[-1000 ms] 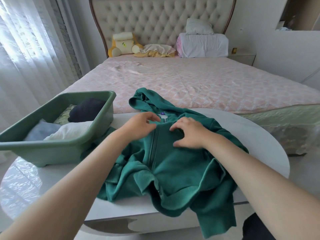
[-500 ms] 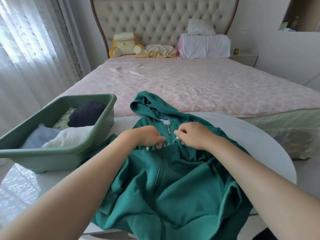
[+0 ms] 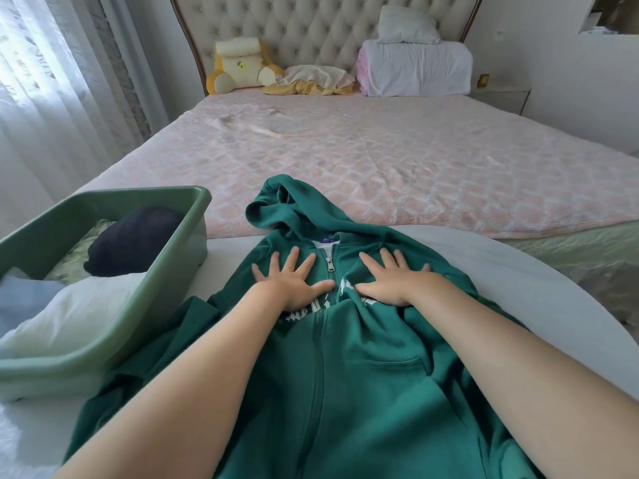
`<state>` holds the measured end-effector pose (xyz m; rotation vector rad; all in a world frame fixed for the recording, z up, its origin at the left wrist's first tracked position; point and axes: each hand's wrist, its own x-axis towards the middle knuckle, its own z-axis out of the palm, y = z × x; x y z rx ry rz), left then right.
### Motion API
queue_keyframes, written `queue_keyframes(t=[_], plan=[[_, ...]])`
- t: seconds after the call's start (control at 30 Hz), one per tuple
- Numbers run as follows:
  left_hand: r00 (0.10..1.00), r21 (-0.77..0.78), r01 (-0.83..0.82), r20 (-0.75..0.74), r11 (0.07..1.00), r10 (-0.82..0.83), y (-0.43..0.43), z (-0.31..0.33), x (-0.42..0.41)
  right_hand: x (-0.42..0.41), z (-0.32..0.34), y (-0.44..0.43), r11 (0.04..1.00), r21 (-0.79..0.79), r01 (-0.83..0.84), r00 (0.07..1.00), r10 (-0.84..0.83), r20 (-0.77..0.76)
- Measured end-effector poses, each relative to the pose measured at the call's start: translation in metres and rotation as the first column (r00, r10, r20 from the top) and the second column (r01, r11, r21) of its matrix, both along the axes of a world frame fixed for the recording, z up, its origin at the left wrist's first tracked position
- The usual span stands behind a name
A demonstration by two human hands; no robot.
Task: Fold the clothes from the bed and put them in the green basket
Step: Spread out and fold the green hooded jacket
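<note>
Green hoodie [image 3: 363, 392] front-up on counter [image 3: 518, 281], pressed by left hand [image 3: 294, 285] and right hand [image 3: 397, 285], flat, fingers spread, either side of zip [image 3: 330, 262]; green basket [image 3: 166, 271] alongside.

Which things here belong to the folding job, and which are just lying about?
Job: green hoodie under left hand and right hand, green basket, folded clothes inside it.
Lying about: plush toy, white pillows, crumpled yellow cloth.
</note>
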<state>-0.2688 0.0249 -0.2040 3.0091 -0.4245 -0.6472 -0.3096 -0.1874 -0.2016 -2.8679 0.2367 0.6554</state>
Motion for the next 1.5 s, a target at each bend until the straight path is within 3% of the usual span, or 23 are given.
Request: queue_keyframes(t=[0.17,0.4,0.47,0.53,0.6,0.67,0.73,0.8,0.87,0.93,0.97,1.1,1.2,1.3,1.37,1.43,1.5], plan=[[0.998,0.012,-0.037,0.059,0.999,0.036,0.016,-0.003,0.045,0.034,-0.015,-0.013,0.993,-0.015,-0.114,0.980,0.115,0.163],[0.997,0.070,-0.065,-0.037,0.995,0.068,0.012,0.012,0.072,0.054,-0.009,-0.021,0.980,-0.032,-0.195,0.966,0.198,0.164],[0.998,0.169,-0.054,-0.004,0.984,0.055,0.000,0.025,0.072,0.047,-0.001,-0.021,0.980,0.084,-0.181,0.960,0.157,0.232],[0.992,0.209,-0.022,0.123,0.978,-0.004,-0.019,0.036,0.061,0.036,0.011,-0.026,0.960,0.242,-0.139,0.907,0.026,0.420],[0.957,0.055,0.032,0.287,0.998,-0.046,-0.045,0.038,0.042,0.024,0.024,-0.037,0.964,0.245,-0.105,0.787,-0.070,0.612],[0.915,-0.178,0.105,0.402,0.978,-0.025,-0.073,0.036,0.021,0.012,0.037,-0.052,0.971,0.239,-0.006,0.723,-0.161,0.672],[0.886,-0.277,0.123,0.463,0.953,0.020,-0.098,0.034,0.004,-0.001,0.044,-0.072,0.963,0.223,0.151,0.743,-0.260,0.617],[0.846,-0.258,0.161,0.533,0.953,0.002,-0.116,0.033,-0.010,-0.010,0.045,-0.091,0.951,0.118,0.285,0.827,-0.306,0.472],[0.883,-0.349,0.289,0.458,0.891,-0.108,-0.127,0.032,-0.023,-0.023,0.043,-0.102,0.947,0.017,0.322,0.911,-0.315,0.265],[0.934,-0.448,0.347,0.248,0.824,-0.258,-0.134,0.028,-0.032,-0.031,0.039,-0.106,0.937,0.097,0.335,0.927,-0.346,0.146],[0.928,-0.422,0.369,0.204,0.828,-0.310,-0.134,0.026,-0.035,-0.035,0.036,-0.106,0.924,0.161,0.346,0.920,-0.368,0.135],[0.876,-0.262,0.423,0.365,0.868,-0.316,-0.126,0.027,-0.039,-0.046,0.032,-0.096,0.893,0.260,0.368,0.910,-0.403,0.096],[0.899,-0.357,0.336,0.396,0.872,-0.185,-0.119,0.034,-0.041,-0.048,0.036,-0.086,0.805,0.412,0.428,0.863,-0.499,0.078],[0.950,-0.624,0.092,0.289,0.776,0.119,-0.104,0.038,-0.039,-0.052,0.044,-0.084,0.578,0.655,0.487,0.767,-0.642,-0.004],[0.945,-0.732,-0.042,0.191,0.680,0.264,-0.093,0.039,-0.036,-0.059,0.052,-0.078,0.506,0.716,0.482,0.813,-0.563,-0.150],[0.933,-0.767,-0.072,0.175,0.637,0.315,-0.085,0.040,-0.037,-0.065,0.056,-0.070,0.483,0.740,0.468,0.877,-0.357,-0.322],[0.926,-0.781,-0.068,0.182,0.620,0.331,-0.079,0.040,-0.041,-0.061,0.051,-0.064,0.441,0.762,0.474,0.880,-0.253,-0.401]])
